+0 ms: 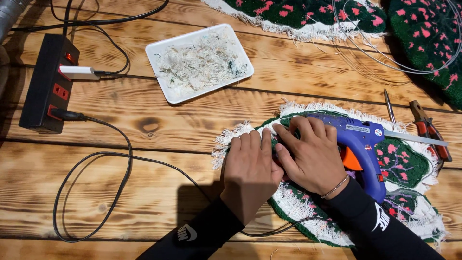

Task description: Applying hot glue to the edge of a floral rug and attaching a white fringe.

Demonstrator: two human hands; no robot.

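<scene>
Both hands press down on a tufted rug piece [404, 161] that lies face-down near the front edge of the table [159, 192], its white backing and frayed fringe turned up, green pile with pink flecks showing at the right. The left hand [250, 171] lies flat, palm down, fingers [250, 144] straight and close together, holding nothing; it looks set there to pin the folded border against the backing. The right hand [313, 154] lies just beside it, touching at the fingertips, its fingers slightly spread and curved over the same edge, also gripping nothing, the wrist bent inward with a thin bracelet [336, 187] showing. Both forearms come up from the bottom of the view in black sleeves, angled toward each other. A blue glue gun [358, 144] rests on the rug right behind the right hand, propped with its nozzle toward the hands and a stick jutting out the back, likely parked within easy reach. Its cord [96, 159] loops across the table to a black power strip [48, 84] at the left. A white tray [166, 48] of fibre scraps sits farther back; pliers [430, 132] lie at the right, and more green-and-pink rugs [298, 12] and a wire hoop [399, 67] lie along the far edge.
</scene>
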